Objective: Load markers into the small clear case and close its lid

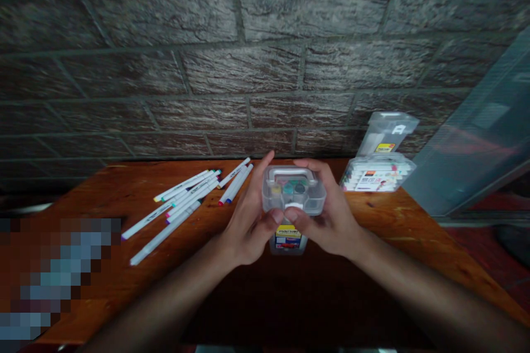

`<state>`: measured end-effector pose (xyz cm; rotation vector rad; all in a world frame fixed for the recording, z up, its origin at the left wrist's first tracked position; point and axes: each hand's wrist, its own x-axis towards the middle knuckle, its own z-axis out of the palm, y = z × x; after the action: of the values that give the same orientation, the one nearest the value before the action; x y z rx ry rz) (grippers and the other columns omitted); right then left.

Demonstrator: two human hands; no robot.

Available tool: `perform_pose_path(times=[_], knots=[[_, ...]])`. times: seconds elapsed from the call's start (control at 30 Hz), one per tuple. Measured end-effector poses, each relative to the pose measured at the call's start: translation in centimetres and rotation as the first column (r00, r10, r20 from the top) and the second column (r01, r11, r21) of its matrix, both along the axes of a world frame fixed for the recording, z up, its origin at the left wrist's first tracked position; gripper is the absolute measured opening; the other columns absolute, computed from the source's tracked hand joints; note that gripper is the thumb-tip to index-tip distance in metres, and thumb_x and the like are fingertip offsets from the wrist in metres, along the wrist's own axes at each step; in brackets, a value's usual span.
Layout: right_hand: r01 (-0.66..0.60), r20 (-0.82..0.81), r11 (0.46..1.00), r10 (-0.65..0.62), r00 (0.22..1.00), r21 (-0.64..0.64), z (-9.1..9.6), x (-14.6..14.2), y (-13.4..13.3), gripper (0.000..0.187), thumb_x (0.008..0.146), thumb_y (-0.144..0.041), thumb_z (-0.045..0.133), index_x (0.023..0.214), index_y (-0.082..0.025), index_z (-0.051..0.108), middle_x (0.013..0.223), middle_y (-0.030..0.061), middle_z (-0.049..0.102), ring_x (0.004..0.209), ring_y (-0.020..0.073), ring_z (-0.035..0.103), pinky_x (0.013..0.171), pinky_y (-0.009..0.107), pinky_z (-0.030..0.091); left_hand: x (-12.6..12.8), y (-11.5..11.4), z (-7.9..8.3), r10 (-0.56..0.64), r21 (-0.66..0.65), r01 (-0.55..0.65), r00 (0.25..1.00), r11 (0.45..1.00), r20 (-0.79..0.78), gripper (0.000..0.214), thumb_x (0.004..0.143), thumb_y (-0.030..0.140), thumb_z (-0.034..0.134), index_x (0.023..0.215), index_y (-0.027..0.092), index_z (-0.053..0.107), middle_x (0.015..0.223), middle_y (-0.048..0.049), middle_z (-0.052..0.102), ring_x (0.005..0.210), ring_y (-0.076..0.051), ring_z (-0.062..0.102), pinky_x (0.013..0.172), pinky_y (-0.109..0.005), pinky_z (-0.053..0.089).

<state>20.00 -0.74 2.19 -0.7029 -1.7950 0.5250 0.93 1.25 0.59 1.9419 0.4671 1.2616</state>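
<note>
A clear plastic marker case (pixel 295 190) with a handle on its lid stands upright at the middle of the wooden table. Coloured marker ends show through the lid, and a yellow and blue label faces me below. My left hand (pixel 252 220) wraps the case's left side, its thumb against the front of the lid. On the other side my right hand (pixel 331 215) grips it in the same way, the two thumbs almost meeting at the white latch. To the left lie several loose white markers (pixel 186 201) with coloured ends.
At the right rear of the table (pixel 95 287) a clear case full of markers (pixel 375 174) lies in front of a taller upright clear case (pixel 387 132). A stone-block wall (pixel 265 66) runs along the back. A greyish translucent panel (pixel 467 132) leans at the right. The lower left corner is pixelated.
</note>
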Motion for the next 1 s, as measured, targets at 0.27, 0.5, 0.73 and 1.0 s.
perform_pose_path(times=[0.27, 0.5, 0.73, 1.0], knots=[[-0.076, 0.064, 0.997, 0.076, 0.995, 0.010, 0.0, 1.0, 0.5, 0.070, 0.088, -0.028, 0.069, 0.149, -0.028, 0.035, 0.124, 0.0092, 0.058, 0.104, 0.0278, 0.064, 0.087, 0.046, 0.055, 0.2, 0.0, 0.1, 0.000, 0.005, 0.000, 1.000, 1.000, 0.022, 0.083, 0.099, 0.055, 0.058, 0.167, 0.025, 0.020, 0.148, -0.0121, 0.058, 0.134, -0.036, 0.056, 0.117, -0.054, 0.040], [-0.018, 0.023, 1.000, 0.018, 1.000, 0.001, 0.2, 0.1, 0.0, 0.071, 0.085, -0.028, 0.078, 0.143, -0.029, 0.038, 0.114, 0.0056, 0.063, 0.094, 0.0247, 0.066, 0.083, 0.042, 0.056, 0.2, -0.1, 0.0, -0.001, -0.003, 0.002, 1.000, 1.000, 0.028, 0.082, 0.100, 0.055, 0.057, 0.167, 0.025, 0.019, 0.150, -0.0127, 0.057, 0.134, -0.036, 0.056, 0.116, -0.054, 0.041], [-0.034, 0.052, 0.999, 0.035, 0.998, -0.013, 0.2, 0.6, 0.3, 0.070, 0.085, -0.029, 0.074, 0.145, -0.029, 0.037, 0.119, 0.0075, 0.060, 0.098, 0.0267, 0.065, 0.084, 0.044, 0.056, 0.2, -0.2, 0.1, -0.012, -0.003, 0.012, 0.999, 1.000, 0.041, 0.079, 0.101, 0.051, 0.056, 0.167, 0.025, 0.020, 0.151, -0.0120, 0.057, 0.136, -0.035, 0.055, 0.117, -0.052, 0.041], [-0.058, 0.079, 0.998, 0.058, 0.995, -0.004, 0.2, 0.9, 0.5, 0.073, 0.085, -0.028, 0.072, 0.149, -0.029, 0.035, 0.123, 0.0088, 0.059, 0.103, 0.0285, 0.064, 0.088, 0.048, 0.056, 0.2, -0.1, 0.1, -0.001, -0.014, 0.002, 0.999, 1.000, 0.043, 0.081, 0.100, 0.053, 0.058, 0.166, 0.025, 0.021, 0.150, -0.0121, 0.057, 0.135, -0.036, 0.056, 0.117, -0.054, 0.040]])
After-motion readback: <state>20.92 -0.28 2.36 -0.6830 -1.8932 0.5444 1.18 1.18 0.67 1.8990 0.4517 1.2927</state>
